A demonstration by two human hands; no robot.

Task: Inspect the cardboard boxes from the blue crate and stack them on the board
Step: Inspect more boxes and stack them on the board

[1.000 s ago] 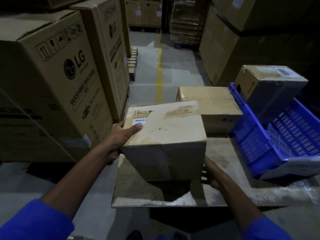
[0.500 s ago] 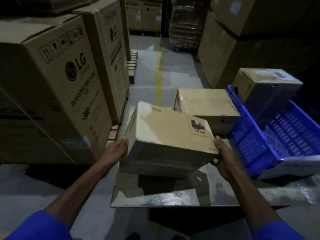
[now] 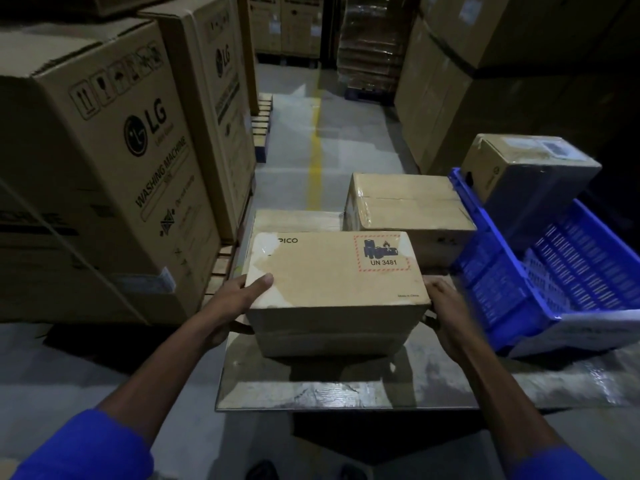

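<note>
A: Head view only. Where is the box in hand?

B: The held box (image 3: pixel 334 271), the one with the UN 3481 label face up, sits level between both hands above the near-left part of the board (image 3: pixel 311 393). I cannot tell whether its underside touches the board or hangs just over it; a shadow lies right beneath.

A: And the hands?

B: The left hand (image 3: pixel 239 299) clamps the near-left corner, thumb pressed flat on the top face, fingers hidden under the side. The right hand (image 3: pixel 441 306) wraps the near-right corner, fingers curled against the side wall. Opposite corners gripped that way keep the box square, which I judge suits either a last look at the label or a straight set-down.

A: What else is on the board?

B: A flat box (image 3: pixel 294 220) lies just behind the held one, toward the far-left edge. A taped box (image 3: pixel 408 202) stands at the far edge, right of it, close against the blue crate (image 3: pixel 519 282).

A: The crate?

B: It leans tilted at the board's right edge, and one remaining box (image 3: pixel 526 168) sticks up at its far end, well apart from both hands. So one more waits, I reckon.

A: Surroundings?

B: Big washing machine cartons (image 3: pixel 104 161) stand left of the board.
</note>
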